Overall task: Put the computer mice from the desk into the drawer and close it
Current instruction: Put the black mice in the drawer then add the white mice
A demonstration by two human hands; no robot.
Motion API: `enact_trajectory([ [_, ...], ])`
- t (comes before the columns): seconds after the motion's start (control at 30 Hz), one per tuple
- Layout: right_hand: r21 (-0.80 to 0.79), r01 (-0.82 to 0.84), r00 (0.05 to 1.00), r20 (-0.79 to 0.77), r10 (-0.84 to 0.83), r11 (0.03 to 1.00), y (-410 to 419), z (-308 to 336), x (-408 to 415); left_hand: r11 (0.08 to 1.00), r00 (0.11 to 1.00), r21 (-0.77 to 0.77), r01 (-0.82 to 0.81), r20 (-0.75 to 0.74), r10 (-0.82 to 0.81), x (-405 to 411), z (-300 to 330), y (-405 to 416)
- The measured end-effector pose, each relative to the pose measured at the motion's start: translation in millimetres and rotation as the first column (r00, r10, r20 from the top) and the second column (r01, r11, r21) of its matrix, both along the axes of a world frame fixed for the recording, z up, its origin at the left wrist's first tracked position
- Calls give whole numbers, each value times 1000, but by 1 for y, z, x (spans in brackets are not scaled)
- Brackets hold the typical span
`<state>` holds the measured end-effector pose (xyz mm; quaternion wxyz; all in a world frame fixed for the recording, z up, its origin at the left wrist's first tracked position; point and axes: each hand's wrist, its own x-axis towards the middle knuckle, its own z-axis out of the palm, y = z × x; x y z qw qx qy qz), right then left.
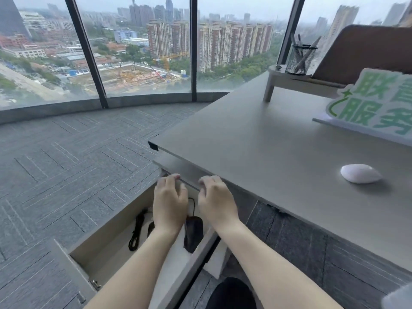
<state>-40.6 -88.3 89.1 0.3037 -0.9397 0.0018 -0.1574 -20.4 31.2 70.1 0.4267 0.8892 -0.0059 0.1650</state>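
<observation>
One smooth white oval mouse (360, 176)

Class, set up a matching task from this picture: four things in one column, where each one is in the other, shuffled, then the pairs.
Things:
1. white mouse
2. black mouse
3. mesh pen holder
4. black cable

Places:
A. on the small riser shelf
B. in the open drawer, between the two forearms
C. on the desk top
D. in the drawer, left of the left hand

Pairs: 1-C, 2-B, 3-A, 4-D

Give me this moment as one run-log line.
drawer: open | black mouse: inside drawer | white mouse: on desk | left hand: over drawer, empty | right hand: over drawer, empty
</observation>
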Motion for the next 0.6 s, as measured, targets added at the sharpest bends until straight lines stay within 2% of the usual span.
enact_trajectory([
  [0.07, 20, 53, 987, 153, -55, 998, -37, 35, -14, 995, 988, -49, 89, 130, -82, -5, 35, -36],
  [0.13, 51, 135, 961, 238, -143, 990, -84, 63, -29, 979, 964, -51, 198, 190, -186, -14, 62, -80],
  [0.27, 44, 383, 881, 284, -379, 923, -197, 85, -59, 887, 881, 6, 462, 119, -459, -27, 82, -185],
  [0.37, -31, 578, 798, 233, -556, 816, -286, 81, -84, 787, 795, 118, 606, -78, -601, -31, 79, -261],
  [0.43, -83, 661, 744, 202, -636, 746, -340, 73, -99, 735, 749, 153, 661, -199, -632, -31, 76, -303],
  [0.53, -197, 708, 703, 107, -703, 678, -406, 63, -113, 692, 732, 239, 681, -255, -632, -26, 68, -355],
  [0.6, -297, 687, 689, -26, -724, 664, -439, 59, -116, 668, 734, 304, 679, -265, -625, -21, 62, -381],
])
